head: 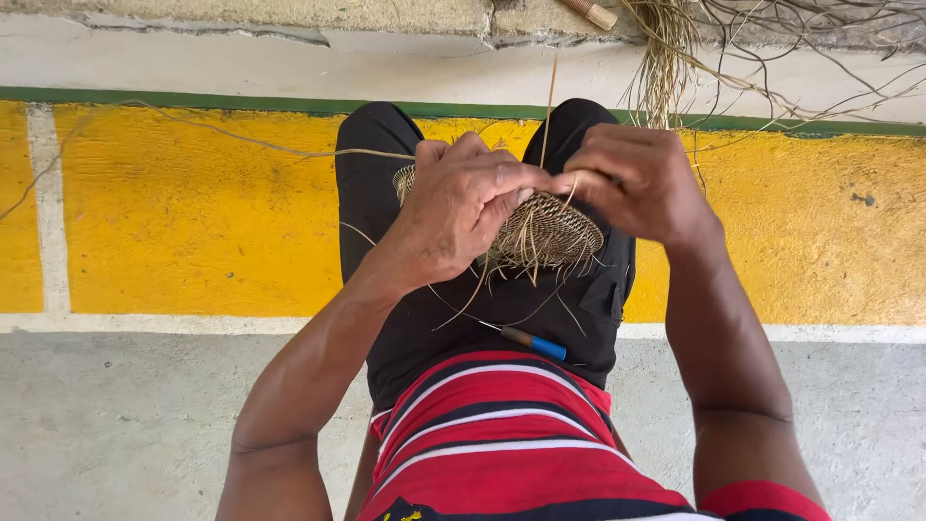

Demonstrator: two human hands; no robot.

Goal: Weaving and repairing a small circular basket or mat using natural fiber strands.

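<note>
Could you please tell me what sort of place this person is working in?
Probably an outdoor or open-sided spot used for hand basketry: a bare concrete floor, a yellow painted band along it, and loose dry fibre strands piled by a rough wall.

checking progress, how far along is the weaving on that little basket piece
Done: a small domed woven piece sits tightly worked on the lap. In hand: left hand grips it while right hand pinches a strand. Left: loose fibre ends hang unwoven from its edge; more raw fibre lies ahead.
</note>
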